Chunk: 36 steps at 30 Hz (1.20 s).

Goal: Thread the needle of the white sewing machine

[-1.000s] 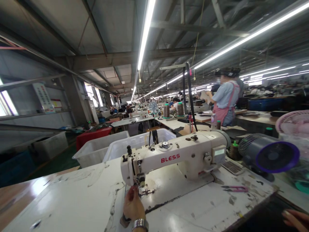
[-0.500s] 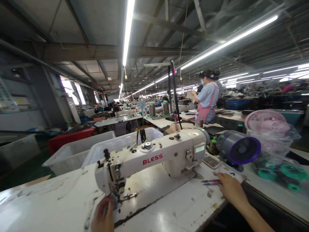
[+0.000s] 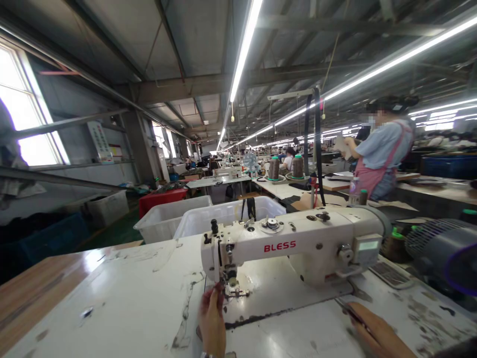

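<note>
A white BLESS sewing machine (image 3: 298, 243) stands on a worn white table (image 3: 122, 298). My left hand (image 3: 211, 320) reaches up from the near edge, its fingertips bunched right beside the needle and presser foot (image 3: 234, 289); whether they pinch anything is not visible. My right hand (image 3: 370, 328) lies low on the table, right of the machine bed, fingers closed around a thin dark tool, apparently the thread snips (image 3: 345, 307), whose tip sticks out toward the machine.
Two white plastic bins (image 3: 223, 216) stand behind the table. A dark fan (image 3: 443, 253) and a keypad (image 3: 389, 273) sit at the right. A person in a pink apron (image 3: 380, 149) stands at a farther table. Thread cones (image 3: 274, 168) and a wooden table (image 3: 37, 288) are nearby.
My view swung back to the left. My right hand, which had reached the pink snips on the table, is now drawn nearer with fingers closed. My left hand stays at the needle.
</note>
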Each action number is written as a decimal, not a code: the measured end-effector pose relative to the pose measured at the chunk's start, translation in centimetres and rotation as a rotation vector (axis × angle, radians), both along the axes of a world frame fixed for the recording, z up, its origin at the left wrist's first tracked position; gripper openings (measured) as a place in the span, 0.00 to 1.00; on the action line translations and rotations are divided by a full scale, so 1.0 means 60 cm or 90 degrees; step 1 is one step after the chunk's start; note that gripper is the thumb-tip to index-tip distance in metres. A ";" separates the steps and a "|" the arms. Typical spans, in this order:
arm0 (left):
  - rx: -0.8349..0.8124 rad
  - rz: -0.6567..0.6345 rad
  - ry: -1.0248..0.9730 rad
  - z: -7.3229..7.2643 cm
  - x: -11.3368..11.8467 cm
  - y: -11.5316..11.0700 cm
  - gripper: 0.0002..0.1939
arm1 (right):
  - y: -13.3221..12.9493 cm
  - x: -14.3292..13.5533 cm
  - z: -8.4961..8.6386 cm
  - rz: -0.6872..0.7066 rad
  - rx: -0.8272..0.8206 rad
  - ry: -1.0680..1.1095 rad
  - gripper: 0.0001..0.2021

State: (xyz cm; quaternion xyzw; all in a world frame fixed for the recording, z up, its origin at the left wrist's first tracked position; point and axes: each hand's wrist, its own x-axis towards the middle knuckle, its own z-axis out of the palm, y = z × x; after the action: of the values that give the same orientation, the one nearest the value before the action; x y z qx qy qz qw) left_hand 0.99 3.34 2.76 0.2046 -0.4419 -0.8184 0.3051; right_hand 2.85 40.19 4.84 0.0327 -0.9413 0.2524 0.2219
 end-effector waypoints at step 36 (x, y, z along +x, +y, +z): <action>-0.364 -0.002 0.006 0.002 0.002 -0.029 0.20 | -0.380 0.025 -0.072 0.132 -0.308 -0.075 0.13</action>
State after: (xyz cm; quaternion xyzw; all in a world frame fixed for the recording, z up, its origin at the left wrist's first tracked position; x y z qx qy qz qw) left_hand 1.10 1.62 2.87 0.1058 -0.6536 -0.6620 0.3511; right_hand 4.33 17.37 0.54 0.0598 -0.8565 0.4930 0.1409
